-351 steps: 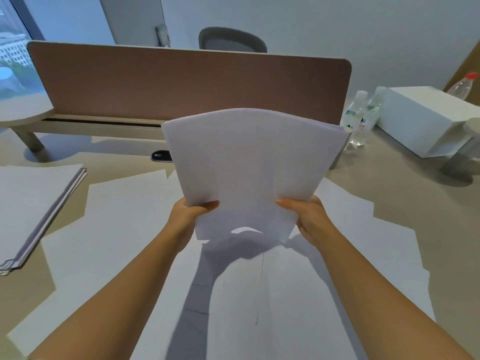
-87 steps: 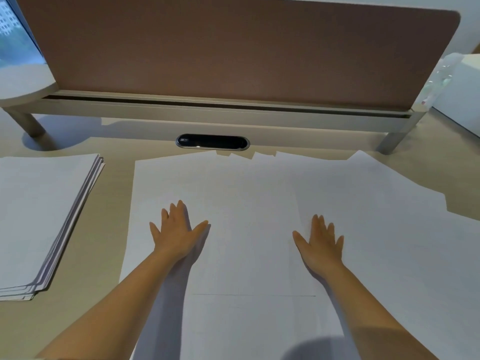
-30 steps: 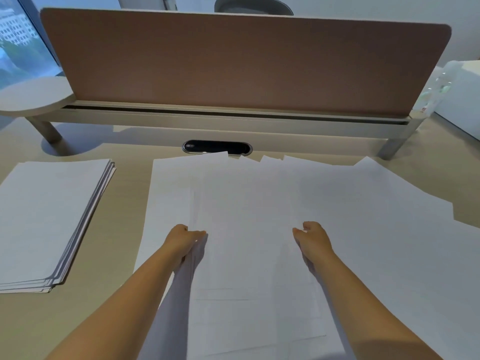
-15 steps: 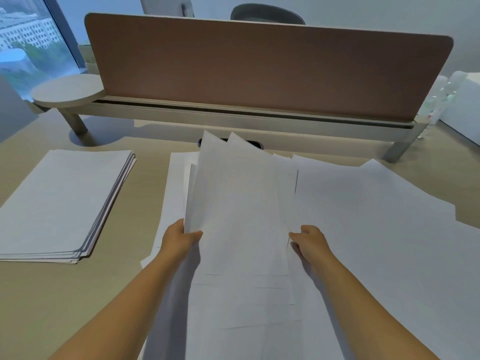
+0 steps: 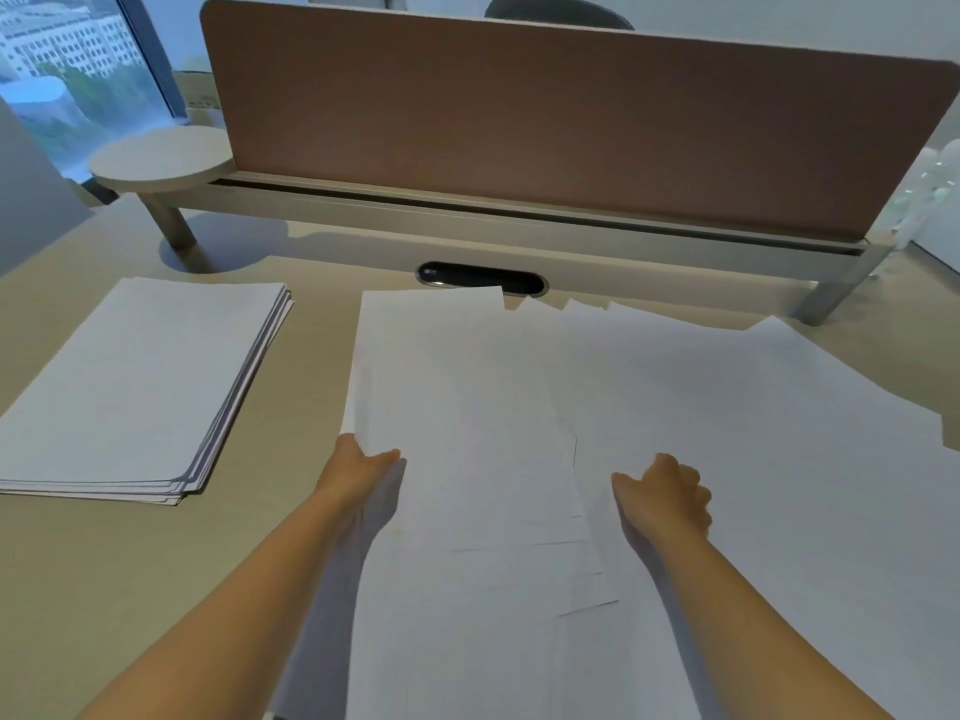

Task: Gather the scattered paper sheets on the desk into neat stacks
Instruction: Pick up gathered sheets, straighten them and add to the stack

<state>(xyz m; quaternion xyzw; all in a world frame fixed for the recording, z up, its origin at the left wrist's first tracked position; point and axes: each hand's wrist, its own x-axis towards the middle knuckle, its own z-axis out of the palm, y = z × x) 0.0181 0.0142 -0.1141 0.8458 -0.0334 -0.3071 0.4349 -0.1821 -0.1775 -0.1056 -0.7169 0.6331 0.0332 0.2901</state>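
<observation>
I pinch the left edge of the loose sheets (image 5: 467, 433) in the desk's (image 5: 78, 563) middle with my left hand (image 5: 358, 472), my right hand (image 5: 665, 498) curled empty beside them, and I should square edges before joining the finished stack (image 5: 135, 387) far left.

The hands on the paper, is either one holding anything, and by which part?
The left hand grips the loose sheets by their left edge, near the lower part. The right hand is curled beside them and holds nothing.
</observation>
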